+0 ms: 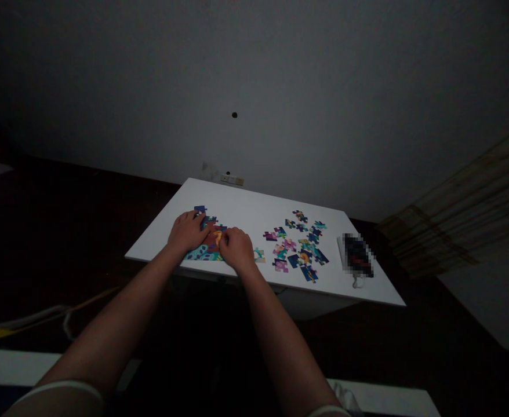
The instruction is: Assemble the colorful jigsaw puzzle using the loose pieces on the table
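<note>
Part-joined puzzle (200,253) lies on white surface (254,204), nr edge. L hand (189,231) open, palm down on it; R hand (237,246) curled at its R side, grip unclear. Loose pcs (305,245) prob. light, stiff card; best pinched by edges, sparing tabs.

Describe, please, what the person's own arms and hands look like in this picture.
The left hand and right hand are bare, without gloves; no watch or bracelet shows. Pale bands, apparently sleeve hems, cross both arms low in the picture.
</note>
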The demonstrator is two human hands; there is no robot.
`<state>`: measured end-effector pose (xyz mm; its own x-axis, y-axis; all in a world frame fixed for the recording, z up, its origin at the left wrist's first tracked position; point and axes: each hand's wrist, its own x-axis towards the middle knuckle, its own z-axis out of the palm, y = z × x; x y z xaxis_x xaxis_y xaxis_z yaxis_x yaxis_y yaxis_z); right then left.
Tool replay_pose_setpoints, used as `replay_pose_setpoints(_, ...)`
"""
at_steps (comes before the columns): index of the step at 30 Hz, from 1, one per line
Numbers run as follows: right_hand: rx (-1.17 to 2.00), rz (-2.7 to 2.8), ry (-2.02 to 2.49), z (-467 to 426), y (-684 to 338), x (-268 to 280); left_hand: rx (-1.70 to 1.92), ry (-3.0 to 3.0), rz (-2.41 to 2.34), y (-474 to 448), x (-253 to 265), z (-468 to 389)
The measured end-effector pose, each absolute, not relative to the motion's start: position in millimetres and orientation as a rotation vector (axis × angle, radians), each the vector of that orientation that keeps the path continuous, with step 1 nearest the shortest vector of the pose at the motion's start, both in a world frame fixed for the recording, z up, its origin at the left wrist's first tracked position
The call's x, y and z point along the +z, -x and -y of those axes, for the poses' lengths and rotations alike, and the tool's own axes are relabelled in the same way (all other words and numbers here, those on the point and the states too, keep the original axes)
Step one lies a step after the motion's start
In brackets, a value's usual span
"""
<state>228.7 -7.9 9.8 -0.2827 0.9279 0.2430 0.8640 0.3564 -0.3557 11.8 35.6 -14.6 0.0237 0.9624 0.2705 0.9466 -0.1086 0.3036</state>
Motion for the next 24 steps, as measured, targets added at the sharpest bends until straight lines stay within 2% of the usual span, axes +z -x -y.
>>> replay_pose_setpoints(14,0.204,2.212,1.580,8.5,-227.8,9.4,0.558,-2.083,-2.146,-12.8,-12.5,-40.8)
replay_pose_setpoints(24,0.199,2.216,1.570,7.7,-228.6,8.1,0.671,-2.088,-2.123,-11.8,-14.0,-44.0)
